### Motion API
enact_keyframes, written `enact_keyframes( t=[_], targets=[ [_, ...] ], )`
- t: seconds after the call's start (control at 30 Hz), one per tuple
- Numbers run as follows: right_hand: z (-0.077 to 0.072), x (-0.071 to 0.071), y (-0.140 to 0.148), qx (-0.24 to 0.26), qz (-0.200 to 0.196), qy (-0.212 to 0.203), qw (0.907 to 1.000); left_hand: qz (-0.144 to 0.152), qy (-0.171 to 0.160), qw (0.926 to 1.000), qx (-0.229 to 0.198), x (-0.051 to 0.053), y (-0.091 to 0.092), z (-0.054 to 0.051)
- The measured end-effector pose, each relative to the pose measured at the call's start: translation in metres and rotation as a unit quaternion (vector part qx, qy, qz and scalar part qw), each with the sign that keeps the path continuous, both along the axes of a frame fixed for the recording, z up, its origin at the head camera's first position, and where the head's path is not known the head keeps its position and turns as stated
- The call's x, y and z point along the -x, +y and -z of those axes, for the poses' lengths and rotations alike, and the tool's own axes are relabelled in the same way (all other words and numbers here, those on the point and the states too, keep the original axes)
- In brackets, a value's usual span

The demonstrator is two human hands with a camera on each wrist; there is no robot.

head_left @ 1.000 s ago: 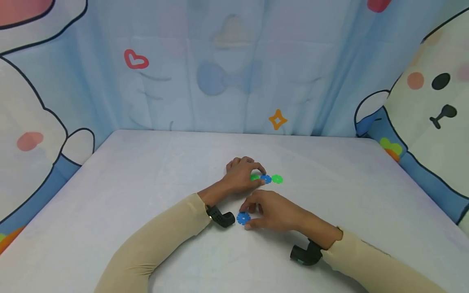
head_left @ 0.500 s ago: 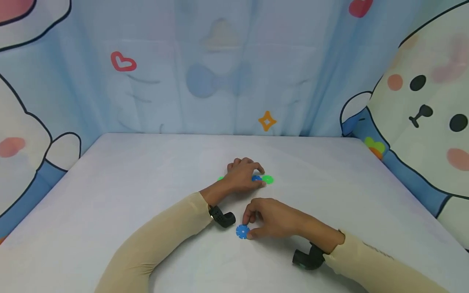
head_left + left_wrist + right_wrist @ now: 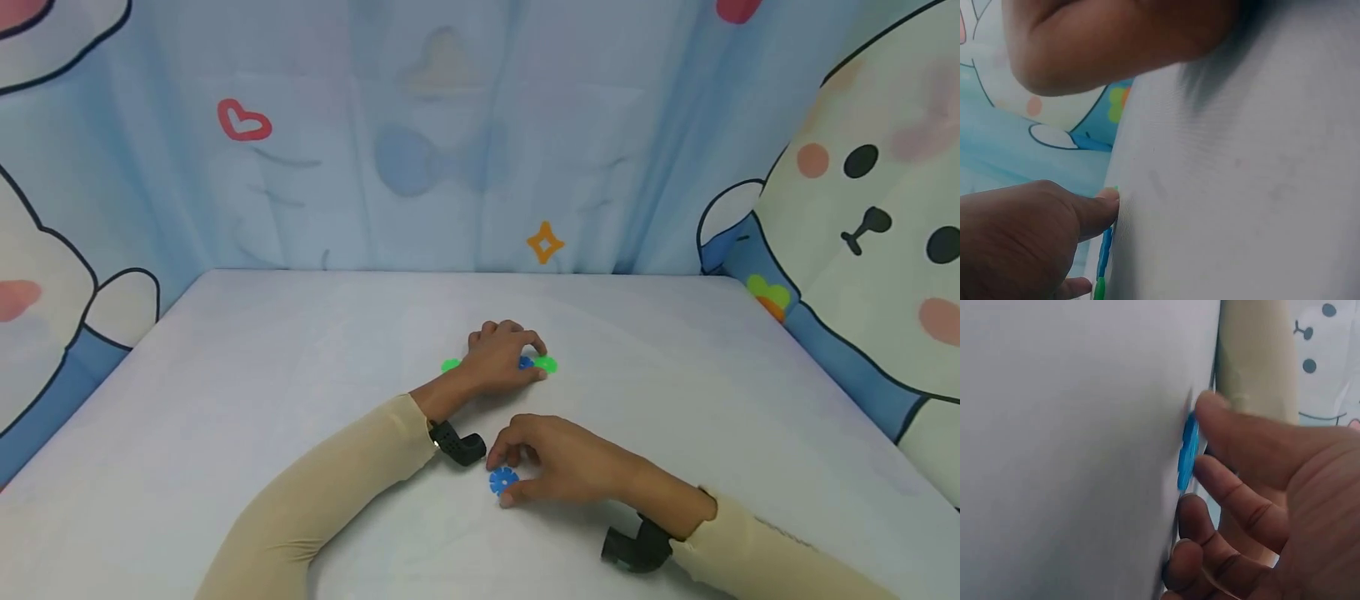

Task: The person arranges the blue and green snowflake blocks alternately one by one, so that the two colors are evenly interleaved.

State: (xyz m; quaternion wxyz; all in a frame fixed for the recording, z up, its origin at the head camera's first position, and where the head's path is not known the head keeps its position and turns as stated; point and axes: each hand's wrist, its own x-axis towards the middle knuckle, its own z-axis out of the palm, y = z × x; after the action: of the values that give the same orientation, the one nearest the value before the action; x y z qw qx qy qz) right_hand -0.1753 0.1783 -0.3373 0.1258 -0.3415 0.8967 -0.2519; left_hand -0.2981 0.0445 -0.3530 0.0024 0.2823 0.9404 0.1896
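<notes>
In the head view my right hand (image 3: pixel 566 458) pinches a blue notched disc (image 3: pixel 503 481) between thumb and index finger, low over the white table. The right wrist view shows this disc (image 3: pixel 1188 452) edge-on, thumb at one end and a finger against its side. Farther back, my left hand (image 3: pixel 495 362) lies over a row of similar discs, thumb and index finger spread around the right end. A green disc (image 3: pixel 547 364) and a blue disc (image 3: pixel 527 362) show there; another green disc (image 3: pixel 451 365) shows left of the hand. The hand hides the row's middle.
The white tablecloth (image 3: pixel 337 333) spreads under both arms. Behind the table hangs a light blue curtain (image 3: pixel 315 192) with cartoon prints. Each wrist wears a black camera, the left one (image 3: pixel 459 444) close to the right hand's fingers.
The head view has turned slightly right. My left hand has slid right along the row, uncovering a green disc at its left. The right hand has drawn the blue disc nearer and slightly right.
</notes>
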Motion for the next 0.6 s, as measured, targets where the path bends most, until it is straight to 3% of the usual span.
enact_keyframes(
  t=[0.2,0.4,0.6],
  targets=[
    [0.0002,-0.0063,-0.0009,-0.006,0.006,0.015,0.9999,-0.009,0.000,1.0000,0.002,-0.0040,0.0048,-0.0022],
    [0.0001,-0.0065,-0.0014,-0.011,0.014,0.001,0.9998,-0.014,0.003,0.9999,0.002,-0.0045,0.0042,-0.0016],
    [0.0003,-0.0056,-0.0017,-0.001,-0.003,-0.010,0.9999,-0.017,0.008,0.9998,-0.001,-0.0047,0.0044,0.0006]
  ],
)
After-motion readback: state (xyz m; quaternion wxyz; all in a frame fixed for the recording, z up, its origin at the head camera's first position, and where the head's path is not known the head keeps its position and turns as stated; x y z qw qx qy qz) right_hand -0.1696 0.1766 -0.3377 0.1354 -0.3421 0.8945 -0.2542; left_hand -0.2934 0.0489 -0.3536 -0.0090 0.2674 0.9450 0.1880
